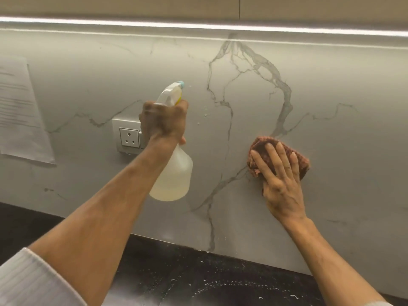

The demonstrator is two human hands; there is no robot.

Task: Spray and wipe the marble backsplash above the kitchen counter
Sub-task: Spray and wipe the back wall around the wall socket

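The grey-white marble backsplash [331, 89] with dark veins fills the view. My left hand [164, 122] grips the neck of a clear spray bottle [174, 175] holding pale liquid, its white and blue nozzle aimed at the wall. A few droplets [205, 114] cling to the marble just right of the nozzle. My right hand [280, 180] lies flat, fingers spread, pressing a reddish-brown checked cloth [260, 146] against the backsplash to the right of the bottle.
A white wall socket [128, 136] sits behind my left hand. A printed paper sheet [19, 111] is stuck to the wall at far left. The black speckled counter [198, 281] runs below, and a lit strip [198, 26] under the cabinets above.
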